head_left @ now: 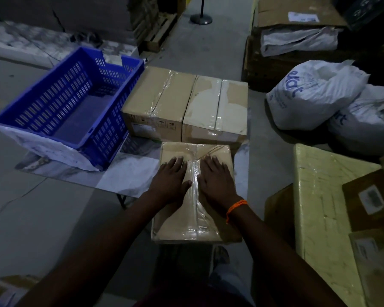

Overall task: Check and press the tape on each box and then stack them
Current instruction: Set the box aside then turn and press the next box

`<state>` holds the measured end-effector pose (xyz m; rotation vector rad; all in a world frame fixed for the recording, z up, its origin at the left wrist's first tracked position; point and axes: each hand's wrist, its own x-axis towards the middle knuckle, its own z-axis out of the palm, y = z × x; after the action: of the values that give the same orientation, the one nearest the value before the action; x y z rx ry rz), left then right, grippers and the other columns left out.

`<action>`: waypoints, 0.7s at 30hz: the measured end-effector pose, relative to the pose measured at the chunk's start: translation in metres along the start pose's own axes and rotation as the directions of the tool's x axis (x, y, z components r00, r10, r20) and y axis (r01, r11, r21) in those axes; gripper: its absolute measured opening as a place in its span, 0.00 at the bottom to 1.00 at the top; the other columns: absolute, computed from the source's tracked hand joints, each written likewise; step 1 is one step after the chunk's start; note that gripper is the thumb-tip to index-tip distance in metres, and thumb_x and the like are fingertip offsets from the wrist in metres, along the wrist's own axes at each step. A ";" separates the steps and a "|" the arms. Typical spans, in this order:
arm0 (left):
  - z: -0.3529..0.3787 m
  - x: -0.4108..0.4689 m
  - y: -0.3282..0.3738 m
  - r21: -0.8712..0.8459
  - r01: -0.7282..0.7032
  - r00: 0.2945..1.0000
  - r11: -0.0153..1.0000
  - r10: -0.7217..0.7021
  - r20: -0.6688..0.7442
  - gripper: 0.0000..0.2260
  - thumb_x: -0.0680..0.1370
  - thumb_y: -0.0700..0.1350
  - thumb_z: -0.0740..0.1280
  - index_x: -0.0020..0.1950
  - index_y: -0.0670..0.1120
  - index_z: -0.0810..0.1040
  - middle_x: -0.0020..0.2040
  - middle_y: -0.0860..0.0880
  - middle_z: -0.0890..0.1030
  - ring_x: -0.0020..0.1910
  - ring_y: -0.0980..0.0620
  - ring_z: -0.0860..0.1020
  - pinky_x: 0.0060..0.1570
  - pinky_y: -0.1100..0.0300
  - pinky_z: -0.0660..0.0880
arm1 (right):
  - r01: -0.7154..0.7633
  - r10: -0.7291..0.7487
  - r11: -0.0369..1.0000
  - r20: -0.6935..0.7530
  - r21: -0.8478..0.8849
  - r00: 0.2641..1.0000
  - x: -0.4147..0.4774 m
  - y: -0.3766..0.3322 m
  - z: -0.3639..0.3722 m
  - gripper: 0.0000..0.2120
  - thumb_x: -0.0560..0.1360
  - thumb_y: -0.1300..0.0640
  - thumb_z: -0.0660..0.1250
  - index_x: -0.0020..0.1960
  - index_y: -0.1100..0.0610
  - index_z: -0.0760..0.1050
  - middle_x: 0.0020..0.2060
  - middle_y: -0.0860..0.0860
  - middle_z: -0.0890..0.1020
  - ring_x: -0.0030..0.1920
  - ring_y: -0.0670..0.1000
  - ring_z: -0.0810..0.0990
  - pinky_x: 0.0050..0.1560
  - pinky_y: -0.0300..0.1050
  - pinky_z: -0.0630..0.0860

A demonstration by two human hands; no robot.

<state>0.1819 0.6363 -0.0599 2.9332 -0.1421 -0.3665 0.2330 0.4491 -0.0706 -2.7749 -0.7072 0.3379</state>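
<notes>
A: Where is your box?
B: The box lies at the table's near edge, just in front of another taped box.
A: Your hands?
B: Your left hand and right hand press flat on it, fingers straight, flanking the tape.

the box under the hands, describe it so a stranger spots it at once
Right of the blue crate, the far-left box and far-right box sit side by side. The pressed box lies nearer, in front of them. Only it has the left hand and right hand flat beside its centre tape.
</notes>
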 end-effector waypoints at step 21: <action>0.051 -0.089 0.007 0.037 -0.063 0.991 0.997 0.067 -0.119 0.36 0.81 0.67 0.48 0.80 0.44 0.63 0.81 0.42 0.61 0.80 0.43 0.61 0.76 0.42 0.55 | -0.045 0.045 0.999 0.001 0.002 0.999 -0.092 -0.013 0.019 0.33 0.83 0.43 0.46 0.83 0.59 0.54 0.83 0.56 0.54 0.83 0.54 0.49 0.80 0.53 0.44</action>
<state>0.0831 0.6310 -0.0859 2.9651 -0.2287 -0.1783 0.1431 0.4182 -0.0701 -2.7922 -0.6444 0.3490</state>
